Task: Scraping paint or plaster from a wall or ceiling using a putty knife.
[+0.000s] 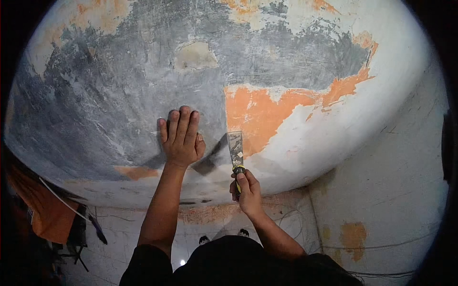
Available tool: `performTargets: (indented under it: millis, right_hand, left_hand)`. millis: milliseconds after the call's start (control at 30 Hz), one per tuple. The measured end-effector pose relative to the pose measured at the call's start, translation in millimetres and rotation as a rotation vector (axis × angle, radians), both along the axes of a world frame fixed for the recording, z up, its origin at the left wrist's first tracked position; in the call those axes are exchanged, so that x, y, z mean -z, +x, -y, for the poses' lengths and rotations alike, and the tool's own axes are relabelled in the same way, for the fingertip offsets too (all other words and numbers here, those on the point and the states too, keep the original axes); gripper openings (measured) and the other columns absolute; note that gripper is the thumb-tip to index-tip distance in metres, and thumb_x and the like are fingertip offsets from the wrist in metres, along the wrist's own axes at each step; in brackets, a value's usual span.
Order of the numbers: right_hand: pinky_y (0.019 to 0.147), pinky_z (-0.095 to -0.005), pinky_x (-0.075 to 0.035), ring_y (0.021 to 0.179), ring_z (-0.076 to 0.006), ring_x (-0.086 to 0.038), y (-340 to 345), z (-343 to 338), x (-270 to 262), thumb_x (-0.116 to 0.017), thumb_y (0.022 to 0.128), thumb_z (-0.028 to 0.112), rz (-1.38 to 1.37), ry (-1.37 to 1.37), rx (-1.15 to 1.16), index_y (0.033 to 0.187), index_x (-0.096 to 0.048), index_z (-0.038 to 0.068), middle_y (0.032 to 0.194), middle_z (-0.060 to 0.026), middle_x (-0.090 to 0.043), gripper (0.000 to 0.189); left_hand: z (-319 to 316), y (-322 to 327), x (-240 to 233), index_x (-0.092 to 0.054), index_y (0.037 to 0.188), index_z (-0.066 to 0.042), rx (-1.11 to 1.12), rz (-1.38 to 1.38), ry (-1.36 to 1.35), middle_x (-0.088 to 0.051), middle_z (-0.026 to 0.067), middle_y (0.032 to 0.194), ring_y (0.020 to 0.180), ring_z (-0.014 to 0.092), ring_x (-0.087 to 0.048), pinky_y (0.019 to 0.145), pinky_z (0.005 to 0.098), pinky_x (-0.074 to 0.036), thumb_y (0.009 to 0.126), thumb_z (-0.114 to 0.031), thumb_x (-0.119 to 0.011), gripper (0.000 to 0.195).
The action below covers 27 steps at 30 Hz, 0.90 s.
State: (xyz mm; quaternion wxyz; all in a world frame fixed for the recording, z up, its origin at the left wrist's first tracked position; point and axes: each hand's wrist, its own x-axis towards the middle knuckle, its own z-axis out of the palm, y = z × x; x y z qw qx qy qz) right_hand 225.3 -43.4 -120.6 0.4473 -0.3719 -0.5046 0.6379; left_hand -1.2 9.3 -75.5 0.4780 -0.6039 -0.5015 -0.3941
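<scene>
A putty knife [235,148] with a wide metal blade and a black and yellow handle is held in my right hand [249,193]. Its blade points up the wall, and the tip lies at the lower left of a bare orange patch [261,111]. Bits of pale residue mark the blade. My left hand [180,139] lies palm down on the grey stripped area [125,107] of the wall, left of the knife, holding nothing. White paint [322,143] borders the orange and grey areas on the right, with ragged edges.
Behind my body is a light tiled floor [111,232], with my shoes [204,239] on it. An orange cloth [53,221] hangs at the lower left above dark metal legs [77,255]. The adjoining right wall [393,200] has a peeled brownish patch [353,239] and cables along it.
</scene>
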Motion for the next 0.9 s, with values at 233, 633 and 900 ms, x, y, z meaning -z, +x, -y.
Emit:
performTargets:
  millis: [233, 633, 900]
  right_hand:
    - [0.047, -0.0248, -0.037, 0.051, -0.0079, -0.046, 7, -1, 9, -0.043, 0.102, 0.032, 0.031, -0.009, -0.012, 0.098, -0.054, 0.002, 0.065, -0.0032, -0.054, 0.032]
    - [0.047, -0.0248, -0.037, 0.051, -0.0073, -0.044, -1, -1, 3, -0.042, 0.102, 0.031, 0.015, 0.005, 0.004, 0.097, -0.053, 0.002, 0.065, -0.0026, -0.053, 0.032]
    - [0.047, -0.025, -0.038, 0.052, -0.0078, -0.045, 3, 1, 8, -0.043, 0.102, 0.033, 0.025, -0.012, -0.002, 0.097, -0.053, 0.002, 0.065, -0.0027, -0.053, 0.032]
  left_hand:
    - [3, 1, -5, -0.049, 0.137, -0.004, -0.018, -0.036, -0.011, -0.038, 0.0153, 0.149, 0.144, 0.031, -0.025, 0.117, 0.0512, -0.007, 0.097, -0.026, -0.033, 0.049]
    - [-2, -2, -3, -0.048, 0.138, -0.004, -0.021, -0.042, -0.011, -0.038, 0.0151, 0.149, 0.144, 0.031, -0.024, 0.117, 0.0514, -0.008, 0.096, -0.026, -0.034, 0.049]
    - [-1, -1, -3, -0.048, 0.138, -0.004, -0.004, -0.025, -0.028, -0.039, 0.0154, 0.148, 0.144, 0.031, -0.025, 0.117, 0.0517, -0.007, 0.097, -0.026, -0.034, 0.048]
